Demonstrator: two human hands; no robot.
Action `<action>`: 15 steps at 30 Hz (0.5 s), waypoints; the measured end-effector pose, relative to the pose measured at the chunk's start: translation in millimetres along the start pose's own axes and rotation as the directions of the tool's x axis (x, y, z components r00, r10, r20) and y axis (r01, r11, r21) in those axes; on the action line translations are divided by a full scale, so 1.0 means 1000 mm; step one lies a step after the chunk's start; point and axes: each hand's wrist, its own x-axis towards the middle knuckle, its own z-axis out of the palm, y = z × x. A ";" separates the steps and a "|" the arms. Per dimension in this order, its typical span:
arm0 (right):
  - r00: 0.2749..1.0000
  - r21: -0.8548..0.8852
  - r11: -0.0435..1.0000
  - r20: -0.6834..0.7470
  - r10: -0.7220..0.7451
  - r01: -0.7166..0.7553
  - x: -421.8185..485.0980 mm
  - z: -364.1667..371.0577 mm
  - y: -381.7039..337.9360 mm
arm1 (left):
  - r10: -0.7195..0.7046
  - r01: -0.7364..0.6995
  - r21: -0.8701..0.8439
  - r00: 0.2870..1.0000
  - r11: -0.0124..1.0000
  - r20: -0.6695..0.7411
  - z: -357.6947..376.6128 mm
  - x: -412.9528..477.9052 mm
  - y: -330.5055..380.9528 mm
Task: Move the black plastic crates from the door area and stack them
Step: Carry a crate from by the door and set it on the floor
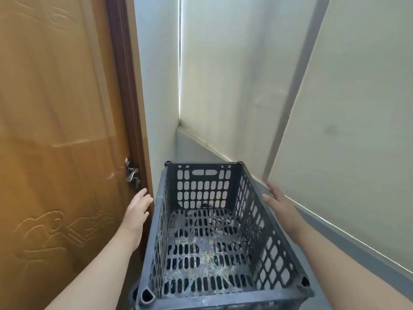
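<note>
Both hands are held open and empty on either side of the black plastic crate [214, 231]: the left hand [136, 211] with fingers spread just beside the left rim, the right hand [279, 202] flat along the right rim, and neither is seen to be closed on anything. Nearest the camera, the crate's front rim and corner posts are seen, and a second rim seems to show just under the near left corner, so it may be judged to sit on another crate, though this cannot be told for certain. Its slotted floor is soiled with pale grit, but nothing is held in it. Should a grip be taken on the thin perforated walls rather than at the handle slots, a slip or tilt could be caused. Beside the left hand, the wooden door [55, 130] and its metal handle [131, 173] are close, and knuckles could be knocked there. Farther off, the pale wall [234, 86] and grey skirting [196, 151] narrow the corner, so scraping could be expected
</note>
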 end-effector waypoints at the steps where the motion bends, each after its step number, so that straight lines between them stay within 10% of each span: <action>1: 0.999 0.025 0.999 0.029 0.026 -0.026 0.002 -0.001 0.004 | -0.022 0.022 -0.015 1.000 1.000 0.013 0.002 0.002 -0.002; 15: 0.957 0.351 0.900 0.222 0.189 -0.259 0.030 0.003 0.052 | -0.100 0.100 0.003 0.993 0.995 0.064 0.021 0.001 -0.013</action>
